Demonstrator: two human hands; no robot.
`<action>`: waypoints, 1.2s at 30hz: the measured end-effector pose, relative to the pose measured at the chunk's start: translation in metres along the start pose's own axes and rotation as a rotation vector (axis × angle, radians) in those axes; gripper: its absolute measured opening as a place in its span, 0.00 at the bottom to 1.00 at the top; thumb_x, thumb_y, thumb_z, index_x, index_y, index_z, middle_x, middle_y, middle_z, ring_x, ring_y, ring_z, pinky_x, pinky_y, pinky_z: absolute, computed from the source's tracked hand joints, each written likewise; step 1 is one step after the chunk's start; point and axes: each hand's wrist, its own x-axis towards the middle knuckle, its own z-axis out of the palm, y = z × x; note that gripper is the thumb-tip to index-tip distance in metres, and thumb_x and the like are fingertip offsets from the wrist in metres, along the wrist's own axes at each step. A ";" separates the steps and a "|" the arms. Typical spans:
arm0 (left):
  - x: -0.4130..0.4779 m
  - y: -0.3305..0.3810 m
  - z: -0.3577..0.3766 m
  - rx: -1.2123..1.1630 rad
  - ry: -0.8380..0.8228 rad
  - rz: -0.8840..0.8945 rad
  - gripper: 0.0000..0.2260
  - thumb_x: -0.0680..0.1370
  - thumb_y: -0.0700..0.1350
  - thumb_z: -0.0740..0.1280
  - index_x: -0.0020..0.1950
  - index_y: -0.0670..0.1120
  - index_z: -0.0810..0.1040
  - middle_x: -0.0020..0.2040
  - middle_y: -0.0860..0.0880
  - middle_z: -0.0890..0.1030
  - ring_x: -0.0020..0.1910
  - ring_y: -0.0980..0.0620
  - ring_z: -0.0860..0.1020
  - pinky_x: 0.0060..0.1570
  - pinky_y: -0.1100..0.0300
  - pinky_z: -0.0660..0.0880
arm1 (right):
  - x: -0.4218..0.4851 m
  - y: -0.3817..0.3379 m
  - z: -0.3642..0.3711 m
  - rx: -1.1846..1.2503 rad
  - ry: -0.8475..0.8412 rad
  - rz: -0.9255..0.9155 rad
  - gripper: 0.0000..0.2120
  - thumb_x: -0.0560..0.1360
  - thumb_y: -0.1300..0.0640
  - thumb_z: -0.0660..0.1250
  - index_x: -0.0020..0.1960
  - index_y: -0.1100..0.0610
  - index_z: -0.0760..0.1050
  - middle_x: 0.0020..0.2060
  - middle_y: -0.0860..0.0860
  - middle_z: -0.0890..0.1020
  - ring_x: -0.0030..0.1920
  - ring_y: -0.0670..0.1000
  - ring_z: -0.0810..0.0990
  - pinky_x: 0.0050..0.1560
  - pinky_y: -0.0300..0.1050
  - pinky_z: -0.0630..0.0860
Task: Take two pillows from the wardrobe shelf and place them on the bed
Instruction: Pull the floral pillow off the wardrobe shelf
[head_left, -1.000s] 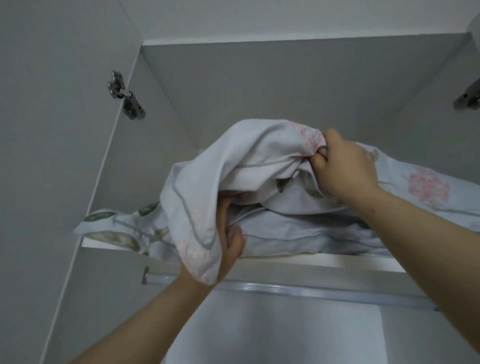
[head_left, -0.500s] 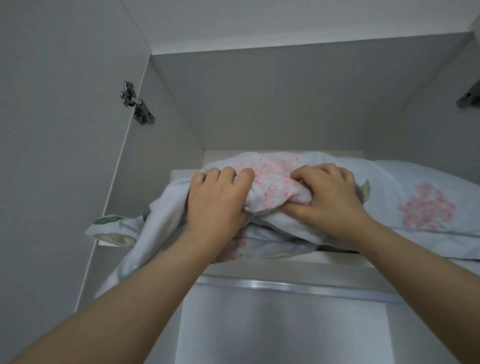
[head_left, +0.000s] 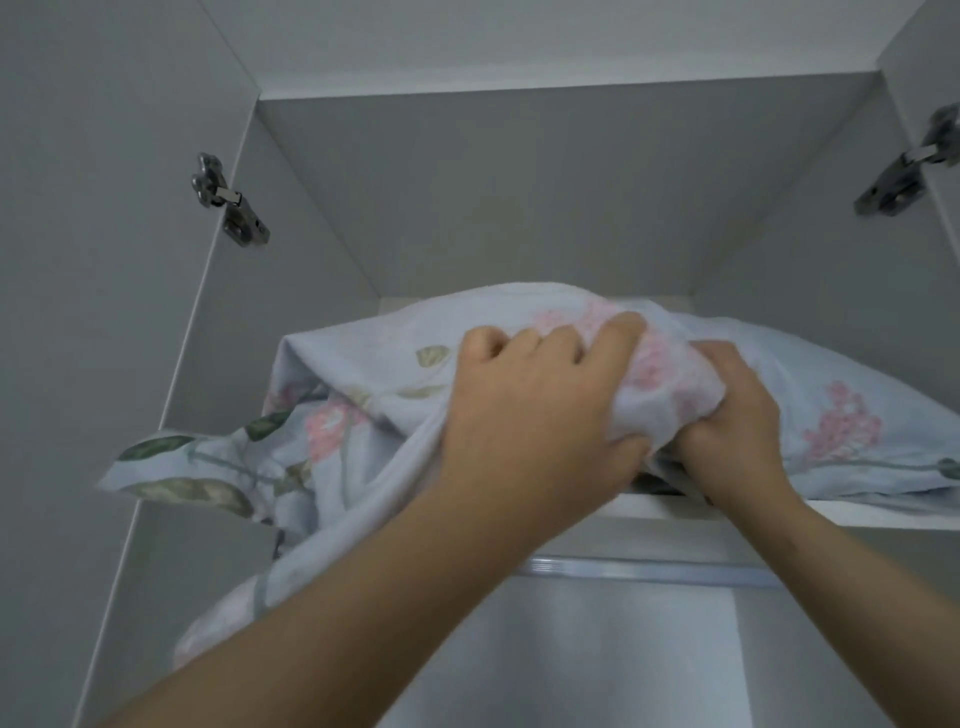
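A pale blue floral pillow (head_left: 363, 364) lies on the top wardrobe shelf (head_left: 852, 512), its loose cover hanging over the front edge at the left. My left hand (head_left: 524, 415) is clamped on a bunched fold of its fabric from above. My right hand (head_left: 732, 431) grips the same bunch from the right, touching the left hand. A second pillow (head_left: 841, 395) of the same pattern lies on the shelf to the right, partly hidden behind my hands.
The wardrobe is white, with both doors open: a metal hinge (head_left: 228, 200) at the left and a second hinge (head_left: 904, 169) at the right. A metal hanging rail (head_left: 649, 569) runs just under the shelf.
My left hand came from under the fabric to the top of it. Both hands have drawn the bunched pillow forward, and more cover now hangs off the shelf.
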 end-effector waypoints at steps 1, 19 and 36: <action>-0.005 -0.007 -0.002 -0.045 -0.155 -0.110 0.29 0.66 0.65 0.62 0.65 0.56 0.67 0.47 0.51 0.83 0.50 0.47 0.80 0.56 0.51 0.66 | -0.008 0.002 -0.004 -0.100 -0.069 -0.130 0.13 0.61 0.42 0.61 0.39 0.50 0.74 0.36 0.50 0.79 0.40 0.57 0.78 0.47 0.53 0.76; -0.015 -0.039 0.059 -0.016 -0.566 -0.325 0.45 0.60 0.69 0.67 0.69 0.68 0.43 0.75 0.58 0.36 0.75 0.47 0.34 0.70 0.32 0.43 | 0.083 0.000 -0.013 -0.606 -0.284 0.167 0.41 0.66 0.28 0.59 0.73 0.42 0.51 0.75 0.54 0.57 0.75 0.61 0.52 0.69 0.69 0.48; 0.011 -0.014 0.089 0.129 -0.124 -0.360 0.29 0.72 0.67 0.51 0.69 0.55 0.64 0.71 0.50 0.69 0.72 0.45 0.64 0.69 0.35 0.53 | 0.032 0.036 0.009 -0.316 0.009 -0.046 0.17 0.79 0.45 0.52 0.38 0.55 0.64 0.29 0.51 0.71 0.37 0.59 0.73 0.36 0.47 0.65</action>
